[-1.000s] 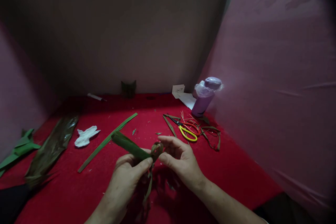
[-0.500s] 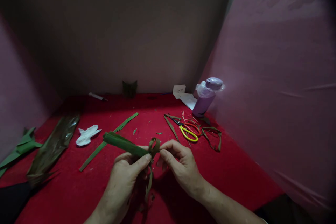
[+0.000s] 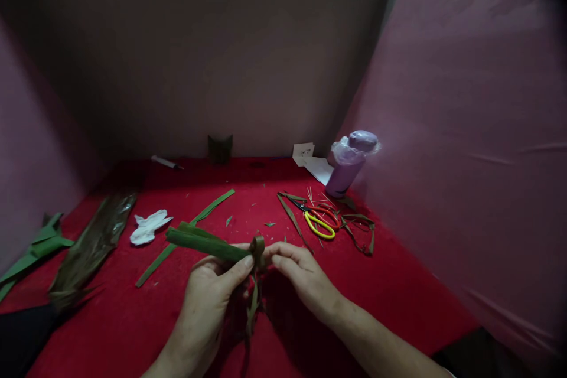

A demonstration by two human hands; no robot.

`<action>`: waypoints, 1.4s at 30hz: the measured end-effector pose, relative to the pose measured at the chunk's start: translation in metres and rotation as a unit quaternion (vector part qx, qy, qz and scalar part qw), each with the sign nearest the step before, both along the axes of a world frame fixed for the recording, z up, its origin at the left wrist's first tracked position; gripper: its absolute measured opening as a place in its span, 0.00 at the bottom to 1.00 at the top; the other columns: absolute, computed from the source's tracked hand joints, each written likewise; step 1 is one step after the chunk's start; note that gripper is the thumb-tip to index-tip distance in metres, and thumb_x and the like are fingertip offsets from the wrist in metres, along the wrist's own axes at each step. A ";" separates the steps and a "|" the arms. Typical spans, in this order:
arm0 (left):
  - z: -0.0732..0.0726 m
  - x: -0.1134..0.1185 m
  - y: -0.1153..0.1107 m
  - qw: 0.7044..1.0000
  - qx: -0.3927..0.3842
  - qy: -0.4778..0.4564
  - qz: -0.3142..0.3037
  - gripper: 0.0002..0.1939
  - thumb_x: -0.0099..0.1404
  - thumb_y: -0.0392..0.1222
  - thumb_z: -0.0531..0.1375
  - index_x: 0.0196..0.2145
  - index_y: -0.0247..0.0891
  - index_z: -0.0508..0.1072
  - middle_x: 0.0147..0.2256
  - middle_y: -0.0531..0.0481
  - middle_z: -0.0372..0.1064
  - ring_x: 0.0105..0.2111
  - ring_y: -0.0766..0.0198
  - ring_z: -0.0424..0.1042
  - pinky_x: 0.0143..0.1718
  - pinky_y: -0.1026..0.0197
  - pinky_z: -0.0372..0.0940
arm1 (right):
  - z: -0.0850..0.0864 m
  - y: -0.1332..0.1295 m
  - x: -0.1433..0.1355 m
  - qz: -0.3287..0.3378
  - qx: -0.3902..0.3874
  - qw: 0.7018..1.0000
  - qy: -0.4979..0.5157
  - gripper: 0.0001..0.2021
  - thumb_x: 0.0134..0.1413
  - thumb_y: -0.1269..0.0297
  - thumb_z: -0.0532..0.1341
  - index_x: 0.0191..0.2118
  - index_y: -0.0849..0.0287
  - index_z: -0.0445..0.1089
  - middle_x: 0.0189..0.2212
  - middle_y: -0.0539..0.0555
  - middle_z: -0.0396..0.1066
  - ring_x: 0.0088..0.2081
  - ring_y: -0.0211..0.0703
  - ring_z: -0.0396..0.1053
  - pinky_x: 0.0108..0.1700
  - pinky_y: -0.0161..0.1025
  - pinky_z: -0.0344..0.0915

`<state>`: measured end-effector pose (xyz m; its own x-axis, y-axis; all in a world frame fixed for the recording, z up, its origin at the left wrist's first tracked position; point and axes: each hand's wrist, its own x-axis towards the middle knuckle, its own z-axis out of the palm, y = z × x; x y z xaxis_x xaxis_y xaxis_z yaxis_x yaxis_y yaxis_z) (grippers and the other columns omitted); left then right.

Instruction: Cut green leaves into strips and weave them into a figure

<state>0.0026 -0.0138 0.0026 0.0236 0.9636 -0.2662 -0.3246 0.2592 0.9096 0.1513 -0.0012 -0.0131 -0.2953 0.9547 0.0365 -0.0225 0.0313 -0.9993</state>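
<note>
A crumpled white tissue (image 3: 150, 227) lay on the red tabletop (image 3: 390, 289), and white papers (image 3: 318, 170) sat just beside a purple container (image 3: 343, 179) topped with clear plastic (image 3: 344, 152).

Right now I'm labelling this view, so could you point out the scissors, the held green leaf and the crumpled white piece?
Scissors (image 3: 306, 209): head view, where handles meet blades.
Held green leaf (image 3: 207, 244): head view, middle of its length.
Crumpled white piece (image 3: 149, 228): head view, its middle.

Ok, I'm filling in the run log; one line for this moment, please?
left hand: gripping green leaf piece | right hand: at brown loop | scissors: on red surface
</note>
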 end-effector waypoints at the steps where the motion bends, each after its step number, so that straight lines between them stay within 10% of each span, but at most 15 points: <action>1: -0.001 0.000 0.000 1.000 0.004 0.004 0.000 0.12 0.50 0.41 0.66 0.34 0.36 0.77 0.22 0.55 0.68 0.18 0.74 0.59 0.17 0.70 0.57 | 0.002 -0.001 0.000 0.004 0.016 1.000 0.014 0.09 0.54 0.66 0.54 0.32 0.60 0.70 0.29 0.51 0.70 0.37 0.39 0.67 0.43 0.37 0.61; 14: -0.005 0.004 -0.002 0.999 -0.009 0.037 0.018 0.10 0.46 0.42 0.68 0.26 0.34 0.76 0.17 0.57 0.64 0.15 0.73 0.59 0.15 0.69 0.56 | 0.008 -0.013 -0.010 -0.158 0.200 0.956 -0.144 0.04 0.51 0.68 0.62 0.34 0.58 0.66 0.32 0.51 0.67 0.35 0.41 0.65 0.39 0.37 0.62; 42: 0.003 0.007 -0.006 0.991 -0.039 0.122 -0.033 0.14 0.46 0.44 0.66 0.30 0.32 0.77 0.14 0.54 0.65 0.12 0.69 0.60 0.13 0.68 0.54 | 0.001 -0.007 -0.002 -0.150 0.131 0.978 -0.057 0.02 0.53 0.67 0.59 0.33 0.59 0.68 0.28 0.51 0.67 0.30 0.39 0.65 0.34 0.36 0.63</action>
<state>0.0095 -0.0198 0.0054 0.0125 0.9386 -0.3447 -0.0768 0.3446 0.9356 0.1496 -0.0082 -0.0119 -0.0203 0.9611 0.2755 0.1387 0.2756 -0.9512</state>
